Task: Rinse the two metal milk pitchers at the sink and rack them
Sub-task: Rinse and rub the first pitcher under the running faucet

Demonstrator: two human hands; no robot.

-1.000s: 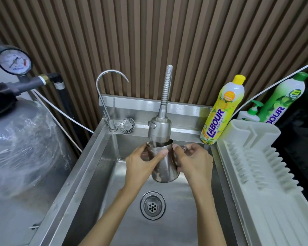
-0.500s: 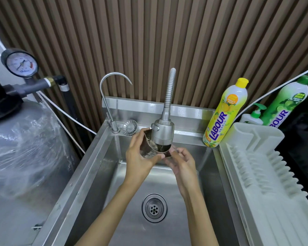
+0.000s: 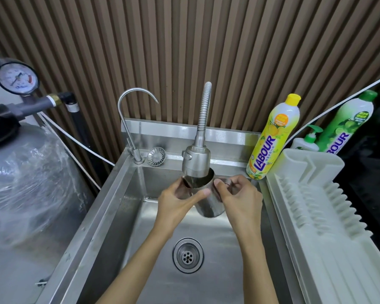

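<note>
While the left hand (image 3: 176,205) curls its fingers round the pitcher (image 3: 208,204), it holds it tipped under the tap (image 3: 195,161), up over the sink (image 3: 110,205). The right hand (image 3: 239,198) pinches the handle (image 3: 227,184). Hard steel, likely light, but wet and slippy, I think, so the handle is the best place to hold. The rack (image 3: 316,216) sits on the right.
</note>
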